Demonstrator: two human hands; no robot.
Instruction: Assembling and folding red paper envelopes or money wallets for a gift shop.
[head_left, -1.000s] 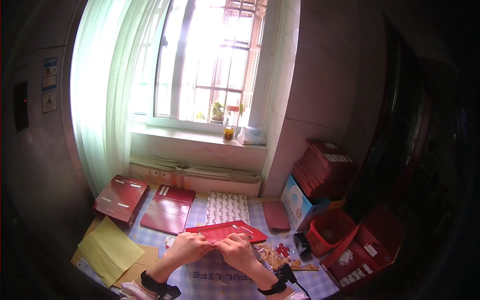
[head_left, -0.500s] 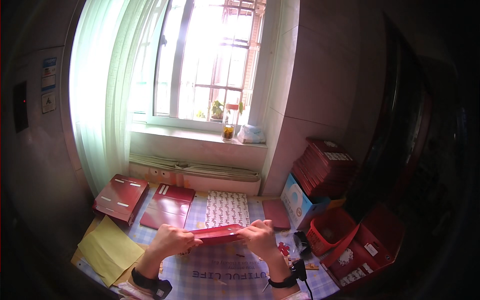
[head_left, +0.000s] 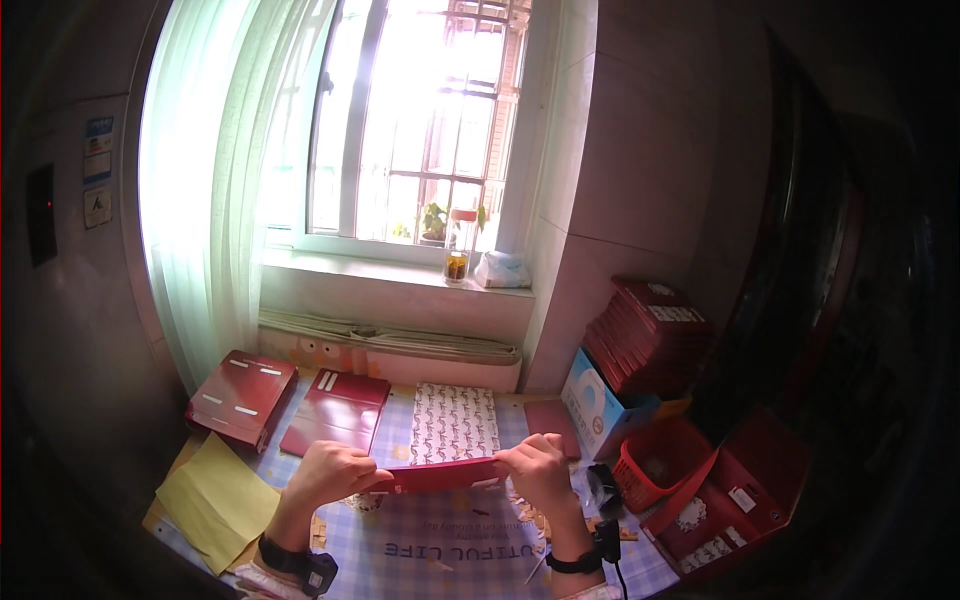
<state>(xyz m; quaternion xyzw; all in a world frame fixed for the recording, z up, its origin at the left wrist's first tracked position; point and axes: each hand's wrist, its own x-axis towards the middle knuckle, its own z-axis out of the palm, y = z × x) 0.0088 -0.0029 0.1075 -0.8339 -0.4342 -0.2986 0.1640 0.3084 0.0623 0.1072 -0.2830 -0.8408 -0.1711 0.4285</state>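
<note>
Stretched between my hands, a little above the checked tablecloth (head_left: 420, 525), is a dark red cardboard piece (head_left: 440, 477), seen nearly edge-on as a long narrow strip. My left hand (head_left: 328, 472) pinches its left end, and my right hand (head_left: 540, 468) grips the right end with the thumb along it. Just beyond it lies a white sheet with a dark repeating pattern (head_left: 453, 422). A flat dark red panel (head_left: 335, 412) with white strips rests to its left. Behind my right hand is a small dark red flat piece (head_left: 552, 424).
A pile of dark red panels (head_left: 240, 400) and yellow paper (head_left: 218, 500) occupy the left. At right stand a blue-and-white carton (head_left: 603, 405), a stack of dark red boxes (head_left: 650, 335), a red basket (head_left: 650, 475) and an open red box (head_left: 735, 500). A black object (head_left: 603, 487) lies near my right wrist.
The red cardboard piece has tilted, so its inner face no longer shows. Both hands have shifted slightly, the left one leftward and the right one rightward, still holding its ends.
</note>
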